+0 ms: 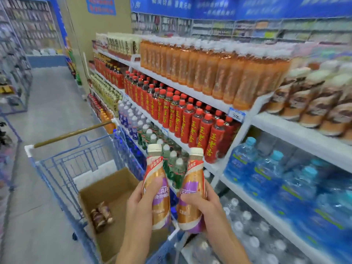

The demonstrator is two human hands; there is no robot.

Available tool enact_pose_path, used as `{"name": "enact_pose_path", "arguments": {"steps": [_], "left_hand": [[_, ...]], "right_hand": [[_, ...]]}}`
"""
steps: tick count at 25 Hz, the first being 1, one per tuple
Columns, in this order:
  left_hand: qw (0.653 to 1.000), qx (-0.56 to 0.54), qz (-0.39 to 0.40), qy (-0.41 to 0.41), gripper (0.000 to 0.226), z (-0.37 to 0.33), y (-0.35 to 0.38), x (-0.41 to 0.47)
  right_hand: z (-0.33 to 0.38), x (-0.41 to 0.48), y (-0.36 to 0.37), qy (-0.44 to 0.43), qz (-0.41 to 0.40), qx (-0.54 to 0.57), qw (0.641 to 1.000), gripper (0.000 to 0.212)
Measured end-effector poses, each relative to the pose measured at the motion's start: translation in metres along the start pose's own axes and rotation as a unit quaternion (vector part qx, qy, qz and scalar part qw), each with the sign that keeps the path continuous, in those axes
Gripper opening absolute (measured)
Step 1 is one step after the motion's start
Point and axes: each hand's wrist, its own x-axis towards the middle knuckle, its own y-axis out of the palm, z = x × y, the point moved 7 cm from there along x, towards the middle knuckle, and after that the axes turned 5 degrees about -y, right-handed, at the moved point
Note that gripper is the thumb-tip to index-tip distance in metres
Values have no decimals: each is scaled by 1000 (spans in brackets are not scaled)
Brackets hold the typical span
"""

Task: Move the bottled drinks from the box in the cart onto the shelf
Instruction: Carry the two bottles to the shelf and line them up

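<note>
My left hand [142, 201] grips an upright coffee bottle [157, 180] with a gold, purple and white label and a cream cap. My right hand [205, 204] grips a second bottle of the same kind [193, 187] beside it. Both bottles are held above the near right corner of the blue cart [62, 168]. The open cardboard box [106, 189] sits in the cart, and a few more of these bottles [102, 215] lie on its floor. To the right stands the white shelf [297, 130], which carries similar coffee bottles [316, 100] on its upper right board.
The shelves hold orange tea bottles [215, 71], red-labelled bottles [190, 119], green and clear bottles [171, 159] and blue water packs [276, 176]. The cart's brown handle [72, 133] points up the aisle. Grey floor [47, 103] runs along the left.
</note>
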Motion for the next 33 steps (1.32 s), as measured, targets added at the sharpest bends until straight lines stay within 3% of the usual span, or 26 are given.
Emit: {"name": "enact_pose_path", "arguments": {"steps": [5,11,20,27,33], "left_hand": [[993,26,108,-28,48,26,107,-25],[970,74,231,-18,50,77,263,-89],[916,96,387,-52,45,157,442,-210],[880,106,457,75,32,143,527,-231],[856,150,473,145,36,145,575,-194]], "right_hand": [[51,-57,-103,-57,-100,-2,993,57],[92,-140,-258,-104,-233,-3,967,80],[156,-271,-436,-150,-366,-51,917,58],[218,-279,-493,-236,-410,-102,875,39],[247,-236,-517,-283,-427,-120,850,58]]}}
